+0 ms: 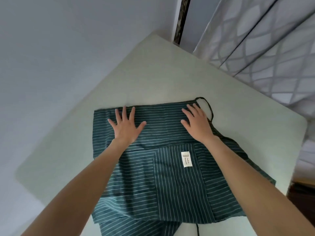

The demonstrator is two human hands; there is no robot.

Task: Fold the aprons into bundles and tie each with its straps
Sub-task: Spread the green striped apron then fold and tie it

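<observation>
A dark green apron [170,184] with thin white stripes lies spread on the pale table [153,74]. Its far part is folded over into a band [162,120] with the stripes running crosswise. My left hand [126,125] presses flat on the left of that band, fingers spread. My right hand [197,123] presses flat on the band's right end. A thin dark strap [207,103] loops out past the right hand. A pocket with a white label [186,159] sits in the middle of the apron. Another strap end [197,229] hangs at the near edge.
The table's corners and edges show at the left [17,172] and right [305,120]. A patterned grey curtain [272,48] hangs beyond the table at the upper right. A plain wall [68,48] fills the left. Bare tabletop lies beyond the apron.
</observation>
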